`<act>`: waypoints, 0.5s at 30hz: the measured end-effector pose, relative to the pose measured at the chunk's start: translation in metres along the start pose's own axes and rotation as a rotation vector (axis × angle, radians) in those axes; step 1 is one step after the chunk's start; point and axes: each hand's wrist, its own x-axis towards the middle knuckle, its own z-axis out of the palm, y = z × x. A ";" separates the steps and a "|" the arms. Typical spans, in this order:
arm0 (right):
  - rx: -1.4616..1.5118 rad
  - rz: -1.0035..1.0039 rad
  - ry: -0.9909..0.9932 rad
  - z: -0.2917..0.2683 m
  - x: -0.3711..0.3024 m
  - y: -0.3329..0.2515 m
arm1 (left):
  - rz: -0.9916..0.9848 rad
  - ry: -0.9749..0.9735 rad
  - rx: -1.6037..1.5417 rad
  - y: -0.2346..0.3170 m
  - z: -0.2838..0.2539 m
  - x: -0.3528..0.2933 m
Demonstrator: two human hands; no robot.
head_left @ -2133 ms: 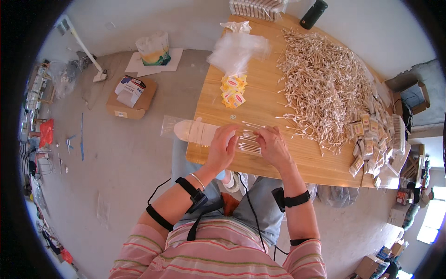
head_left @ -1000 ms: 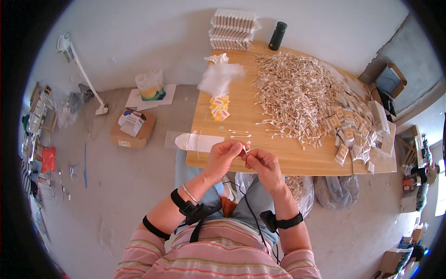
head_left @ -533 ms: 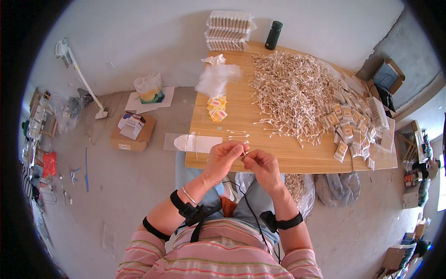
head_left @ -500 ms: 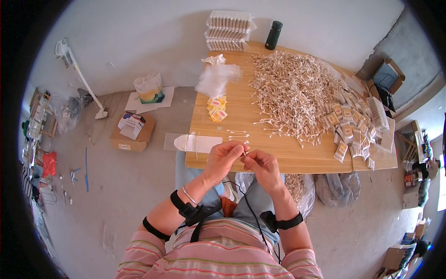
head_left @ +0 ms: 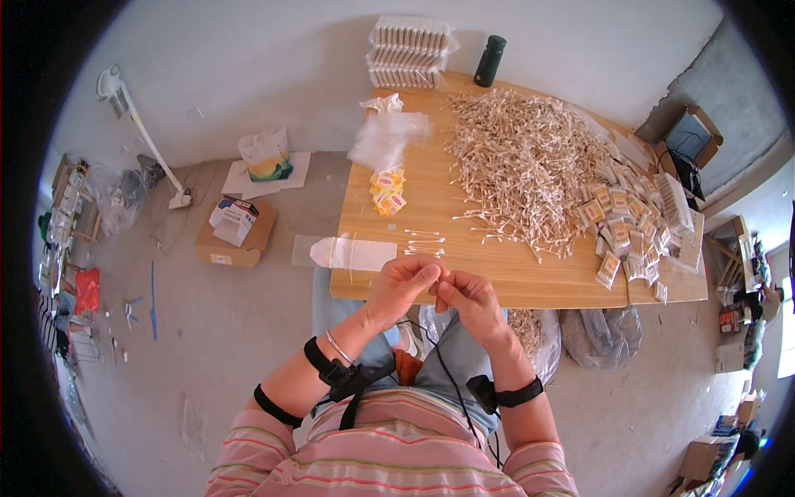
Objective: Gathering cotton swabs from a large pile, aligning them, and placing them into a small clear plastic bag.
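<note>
Just over the table's front edge, my left hand (head_left: 402, 290) and my right hand (head_left: 474, 306) meet with thumbs and fingertips pinched together. Whatever lies between the fingertips is too small and covered to make out. Right beyond them a few cotton swabs (head_left: 425, 243) lie side by side on the wooden table (head_left: 489, 277). To the left of these rests a white strip (head_left: 364, 254) with a rounded end, on a clear sheet. Yellow and white labels (head_left: 387, 199) sit behind the strip, and clear plastic bags (head_left: 387, 141) are heaped farther back.
A large heap of loose cotton swabs (head_left: 530, 166) covers the table's middle and right. Small filled packets (head_left: 621, 224) pile up beside it. At the back stand stacked packs (head_left: 408, 54) and a dark green bottle (head_left: 490, 62). An open cardboard box (head_left: 234, 240) is on the floor, left.
The thin pale piece that showed between my fingertips is now hidden. Both hands stay almost in place, with the fingers slightly shifted and closer together.
</note>
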 end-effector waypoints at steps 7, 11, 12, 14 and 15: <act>-0.581 0.390 -0.137 -0.072 -0.047 0.014 | -0.145 -0.163 0.465 -0.034 -0.025 -0.007; -1.151 0.564 -0.056 -0.126 -0.091 0.029 | -0.094 0.106 0.560 -0.068 -0.060 0.002; -1.472 0.532 -0.005 -0.128 -0.093 0.031 | 0.035 0.279 0.650 -0.073 -0.069 0.004; -1.364 0.443 0.070 -0.127 -0.081 0.028 | 0.147 0.391 0.575 -0.085 -0.083 0.016; -1.254 0.348 0.152 -0.125 -0.070 0.027 | 0.270 0.499 0.505 -0.090 -0.091 0.019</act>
